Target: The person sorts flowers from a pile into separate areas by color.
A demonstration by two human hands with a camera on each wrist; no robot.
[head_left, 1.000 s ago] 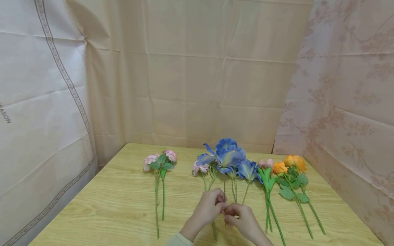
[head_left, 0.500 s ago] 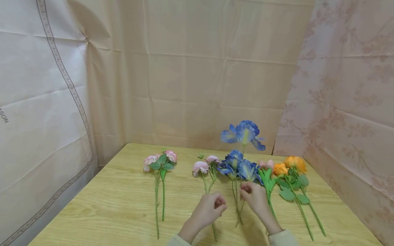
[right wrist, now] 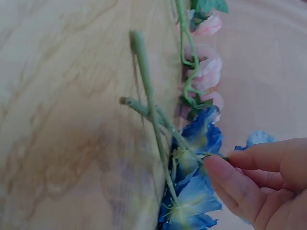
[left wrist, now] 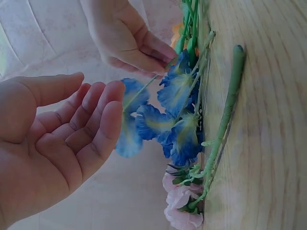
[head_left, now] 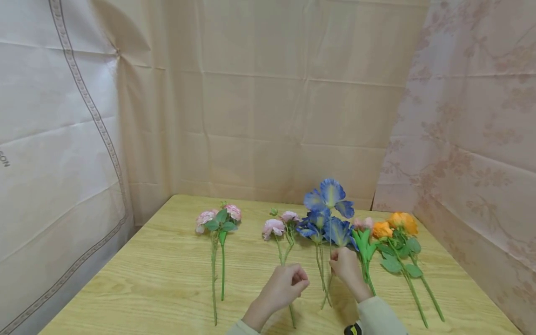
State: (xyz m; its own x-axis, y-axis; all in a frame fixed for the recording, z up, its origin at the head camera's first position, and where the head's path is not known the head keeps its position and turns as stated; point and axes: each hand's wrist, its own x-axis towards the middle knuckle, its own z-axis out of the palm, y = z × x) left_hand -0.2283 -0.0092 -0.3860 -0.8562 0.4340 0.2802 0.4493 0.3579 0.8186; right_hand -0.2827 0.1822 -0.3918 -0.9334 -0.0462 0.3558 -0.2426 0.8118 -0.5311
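Note:
A blue iris stands up above the table, its thin stem pinched between thumb and fingers of my right hand. Below its bloom, more blue irises lie on the wood, their stems crossing toward me. My left hand hovers over the stem of a pale pink flower, its fingers loosely curled. In the left wrist view the palm of the left hand holds nothing. The right wrist view shows the right hand's fingertips at the stem, with crossed iris stems beside them.
On the wooden table, pink flowers lie at the left. Right of the irises are a green-leaved flower and orange flowers. A beige cloth hangs behind; patterned cloth hangs at the right.
The left hand let go of the iris stem. My right hand carried the iris rightward, away from the left hand; the bloom rose, then came down and turned a little.

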